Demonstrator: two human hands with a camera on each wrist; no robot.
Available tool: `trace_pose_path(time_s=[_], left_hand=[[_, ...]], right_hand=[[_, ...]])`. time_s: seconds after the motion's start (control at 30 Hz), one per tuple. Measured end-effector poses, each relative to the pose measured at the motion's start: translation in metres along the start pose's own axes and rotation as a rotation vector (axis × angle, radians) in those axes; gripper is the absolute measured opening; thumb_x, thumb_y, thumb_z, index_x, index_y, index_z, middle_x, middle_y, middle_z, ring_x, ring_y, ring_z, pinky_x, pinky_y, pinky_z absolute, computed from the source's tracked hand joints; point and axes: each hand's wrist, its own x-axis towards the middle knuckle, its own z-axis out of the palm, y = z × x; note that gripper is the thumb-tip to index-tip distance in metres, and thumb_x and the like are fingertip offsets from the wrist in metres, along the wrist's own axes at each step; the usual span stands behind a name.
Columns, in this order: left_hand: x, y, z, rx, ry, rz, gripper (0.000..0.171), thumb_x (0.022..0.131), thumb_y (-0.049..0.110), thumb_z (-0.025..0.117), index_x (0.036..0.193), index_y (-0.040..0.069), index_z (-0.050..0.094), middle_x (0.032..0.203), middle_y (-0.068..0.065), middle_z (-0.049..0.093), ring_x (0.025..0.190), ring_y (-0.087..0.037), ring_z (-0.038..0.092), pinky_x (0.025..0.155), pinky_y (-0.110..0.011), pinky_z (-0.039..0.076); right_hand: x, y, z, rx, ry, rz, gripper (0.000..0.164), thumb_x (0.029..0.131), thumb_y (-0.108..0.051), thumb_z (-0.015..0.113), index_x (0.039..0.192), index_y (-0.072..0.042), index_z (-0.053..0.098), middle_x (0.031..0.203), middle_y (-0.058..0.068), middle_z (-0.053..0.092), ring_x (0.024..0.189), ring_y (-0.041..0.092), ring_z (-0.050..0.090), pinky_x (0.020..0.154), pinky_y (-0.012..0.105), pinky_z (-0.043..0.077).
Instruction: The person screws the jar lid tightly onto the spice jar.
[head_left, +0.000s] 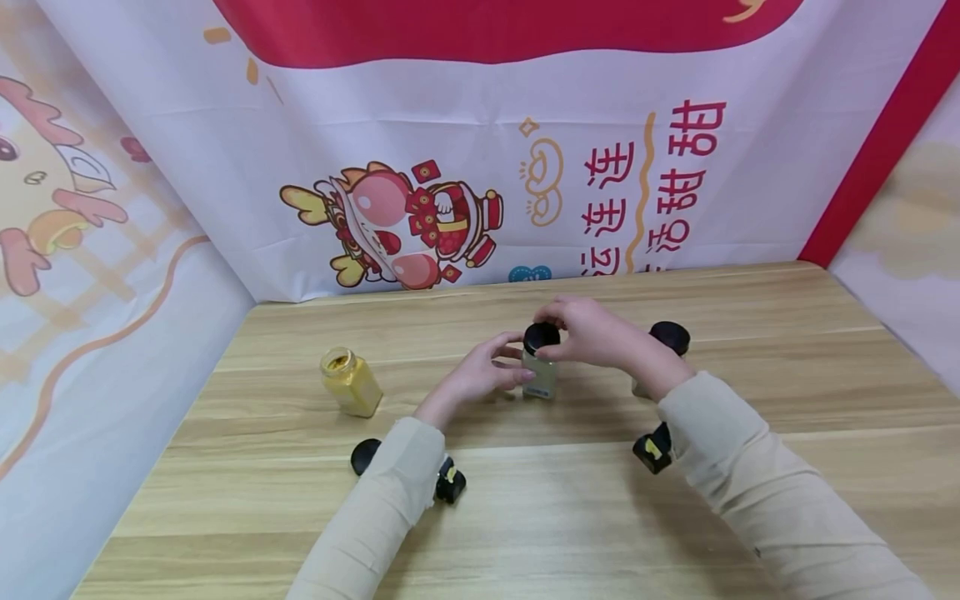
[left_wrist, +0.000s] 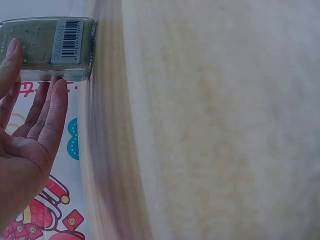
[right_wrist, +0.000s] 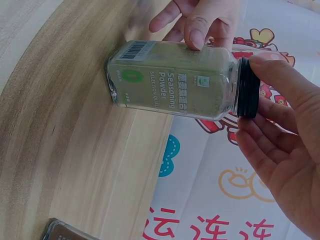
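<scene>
A black-lidded jar of greenish seasoning powder point(head_left: 542, 381) is held upright at the far middle of the wooden table point(head_left: 540, 517), its lid point(head_left: 542, 337) gripped between thumb and fingers of the right hand point(head_left: 588, 333) and its glass body pinched by the left hand point(head_left: 486, 368); base contact cannot be told. An uncapped jar of yellow powder point(head_left: 354, 389) is seen standing to the left, while another black-lidded jar point(head_left: 670, 336) is partly hidden by the right wrist.
</scene>
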Motion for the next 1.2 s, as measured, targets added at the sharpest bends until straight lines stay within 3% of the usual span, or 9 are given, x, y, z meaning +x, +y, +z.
trace_pose_path(time_s=[0.27, 0.43, 0.57, 0.77, 0.93, 1.2], left_hand=[[-0.0007, 0.0007, -0.0005, 0.034, -0.007, 0.020, 0.061, 0.090, 0.014, 0.067, 0.144, 0.018, 0.040, 0.136, -0.018, 0.052, 0.119, -0.031, 0.057, 0.085, -0.036, 0.056], [-0.0019, 0.0013, -0.0004, 0.062, -0.005, 0.043, 0.064, 0.088, 0.013, 0.068, 0.145, 0.018, 0.039, 0.139, -0.017, 0.050, 0.123, -0.033, 0.056, 0.098, -0.042, 0.051], [-0.0009, 0.0014, 0.0008, 0.089, -0.011, 0.079, 0.065, 0.088, 0.013, 0.068, 0.146, 0.018, 0.039, 0.143, -0.014, 0.048, 0.125, -0.031, 0.055, 0.106, -0.044, 0.044], [0.0013, 0.0010, 0.0025, 0.079, -0.021, 0.125, 0.058, 0.090, 0.009, 0.065, 0.143, 0.016, 0.042, 0.146, -0.012, 0.045, 0.127, -0.033, 0.053, 0.102, -0.043, 0.048], [0.0020, 0.0009, 0.0024, 0.084, -0.045, 0.123, 0.057, 0.092, 0.009, 0.062, 0.143, 0.019, 0.041, 0.147, -0.011, 0.044, 0.127, -0.032, 0.052, 0.095, -0.039, 0.052], [0.0025, 0.0005, 0.0029, 0.094, -0.038, 0.119, 0.055, 0.092, 0.011, 0.063, 0.142, 0.019, 0.041, 0.146, -0.011, 0.045, 0.128, -0.032, 0.052, 0.095, -0.041, 0.052]], right_hand=[[-0.0004, -0.0002, -0.0001, -0.021, -0.004, 0.027, 0.043, 0.080, -0.026, 0.077, 0.114, -0.002, 0.064, 0.110, 0.013, 0.065, 0.103, 0.026, 0.061, 0.091, 0.041, 0.053], [-0.0023, 0.0016, -0.0011, -0.025, -0.032, -0.004, 0.051, 0.080, -0.022, 0.077, 0.124, -0.003, 0.059, 0.121, 0.016, 0.062, 0.112, 0.029, 0.059, 0.096, 0.045, 0.051], [-0.0033, 0.0037, -0.0006, -0.020, -0.031, -0.052, 0.048, 0.081, -0.016, 0.076, 0.124, -0.002, 0.059, 0.120, 0.016, 0.063, 0.109, 0.027, 0.059, 0.095, 0.045, 0.051], [-0.0035, 0.0041, -0.0005, -0.029, -0.011, -0.090, 0.043, 0.082, -0.015, 0.075, 0.120, -0.001, 0.062, 0.116, 0.014, 0.065, 0.105, 0.026, 0.061, 0.092, 0.043, 0.052], [-0.0035, 0.0042, -0.0015, -0.024, -0.012, -0.094, 0.043, 0.082, -0.016, 0.074, 0.121, -0.001, 0.062, 0.117, 0.015, 0.065, 0.106, 0.027, 0.062, 0.093, 0.044, 0.053], [-0.0015, 0.0044, -0.0005, -0.017, -0.015, -0.074, 0.041, 0.082, -0.018, 0.075, 0.118, 0.000, 0.064, 0.114, 0.014, 0.067, 0.103, 0.026, 0.064, 0.091, 0.042, 0.054]])
